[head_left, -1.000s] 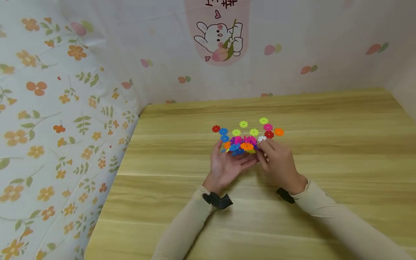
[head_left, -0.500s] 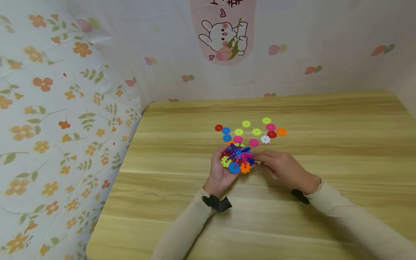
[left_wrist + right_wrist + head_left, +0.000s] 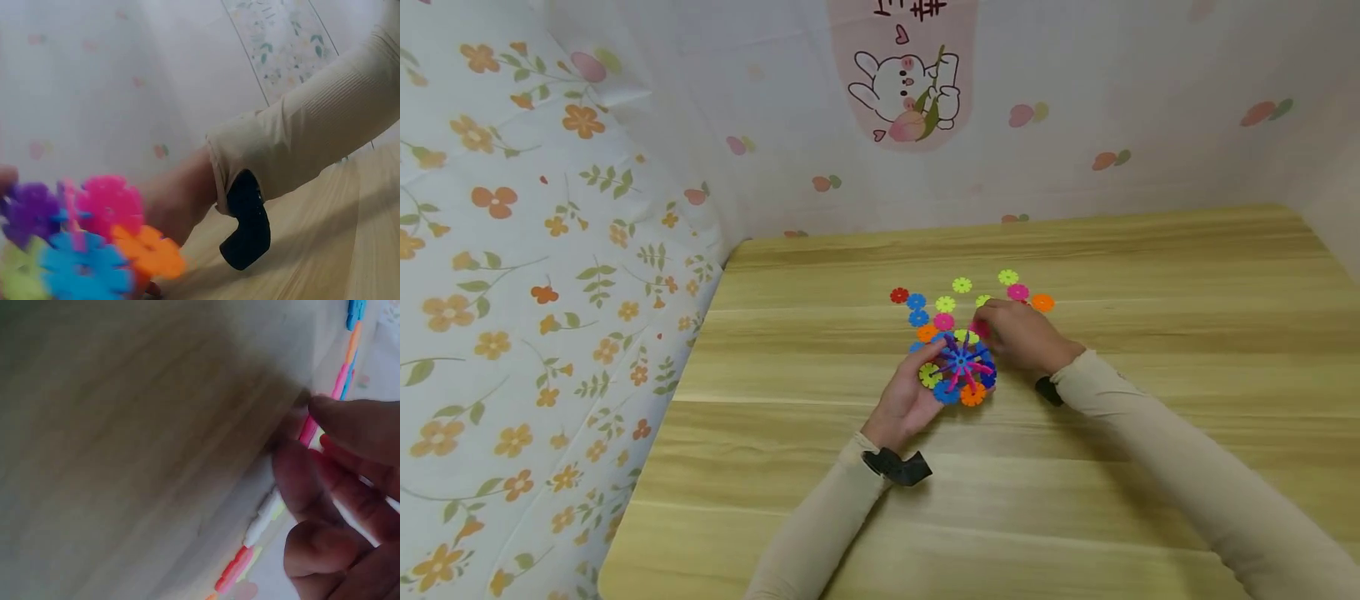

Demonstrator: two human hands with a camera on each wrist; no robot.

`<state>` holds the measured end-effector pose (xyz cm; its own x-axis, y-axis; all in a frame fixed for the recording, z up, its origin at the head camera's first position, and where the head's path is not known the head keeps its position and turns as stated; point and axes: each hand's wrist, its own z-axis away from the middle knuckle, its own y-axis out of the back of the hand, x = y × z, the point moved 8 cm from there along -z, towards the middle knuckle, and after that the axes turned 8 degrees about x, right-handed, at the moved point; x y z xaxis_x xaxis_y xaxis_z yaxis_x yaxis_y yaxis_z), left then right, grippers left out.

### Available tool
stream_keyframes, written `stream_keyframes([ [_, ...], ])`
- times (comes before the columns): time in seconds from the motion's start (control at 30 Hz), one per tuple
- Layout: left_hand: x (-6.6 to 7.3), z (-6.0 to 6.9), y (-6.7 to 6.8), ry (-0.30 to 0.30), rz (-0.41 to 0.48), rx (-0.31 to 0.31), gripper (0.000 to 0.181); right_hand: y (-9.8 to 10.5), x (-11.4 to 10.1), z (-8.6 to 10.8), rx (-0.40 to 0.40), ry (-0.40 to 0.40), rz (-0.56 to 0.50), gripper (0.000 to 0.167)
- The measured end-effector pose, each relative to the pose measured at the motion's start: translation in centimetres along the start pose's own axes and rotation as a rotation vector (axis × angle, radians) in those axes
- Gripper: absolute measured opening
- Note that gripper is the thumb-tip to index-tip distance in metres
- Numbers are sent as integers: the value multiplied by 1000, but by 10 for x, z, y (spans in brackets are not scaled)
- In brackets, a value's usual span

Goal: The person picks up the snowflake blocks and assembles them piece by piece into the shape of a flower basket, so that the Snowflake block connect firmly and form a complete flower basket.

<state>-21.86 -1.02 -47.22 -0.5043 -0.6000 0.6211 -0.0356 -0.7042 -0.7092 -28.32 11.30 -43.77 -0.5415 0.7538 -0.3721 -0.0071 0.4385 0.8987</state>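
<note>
In the head view my left hand [image 3: 906, 404] holds a round cluster [image 3: 961, 363] of joined notched discs, purple, pink, blue, orange and yellow-green, above the table. In the left wrist view the cluster's blue disc [image 3: 84, 269] is close to the camera. My right hand [image 3: 1026, 333] is just beyond the cluster, over the loose discs. The right wrist view shows its thumb and index finger apart around a loose pink disc [image 3: 307, 431]; whether they touch it I cannot tell. A white disc [image 3: 262, 519] lies beside these fingers.
More loose discs lie on the wooden table [image 3: 820, 333] behind my hands, among them a red disc [image 3: 899, 295], an orange disc [image 3: 1042, 302] and a yellow-green disc [image 3: 962, 285]. Patterned cloth [image 3: 775, 100] hangs behind the table and along its left side.
My right hand has left the cluster's side and moved away from me to the loose discs. The cluster, still in my left hand, has tipped so its spoked face shows.
</note>
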Motion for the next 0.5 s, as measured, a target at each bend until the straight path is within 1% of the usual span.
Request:
stream_keyframes([
  [0.07,0,0,-3,-20,-11,-35,17,-3,-1,-2,-8,-2,8,13],
  [0.13,1,1,-5,-38,-30,-73,22,-5,0,-4,-30,-27,-6,15],
  [0.2,2,1,-5,-43,-43,-86,24,-7,1,-6,-62,-49,-36,19],
  [0.27,2,1,-4,-45,-57,-79,26,-9,4,-7,-100,-75,-82,20],
  [0.37,4,1,-3,-60,-74,-68,36,-8,8,-6,-134,-100,-169,14],
  [0.43,5,1,-3,-73,-78,-56,46,-4,12,-2,-136,-115,-231,14],
  [0.5,7,1,-4,-81,-81,-50,52,5,13,4,-113,-134,-290,14],
])
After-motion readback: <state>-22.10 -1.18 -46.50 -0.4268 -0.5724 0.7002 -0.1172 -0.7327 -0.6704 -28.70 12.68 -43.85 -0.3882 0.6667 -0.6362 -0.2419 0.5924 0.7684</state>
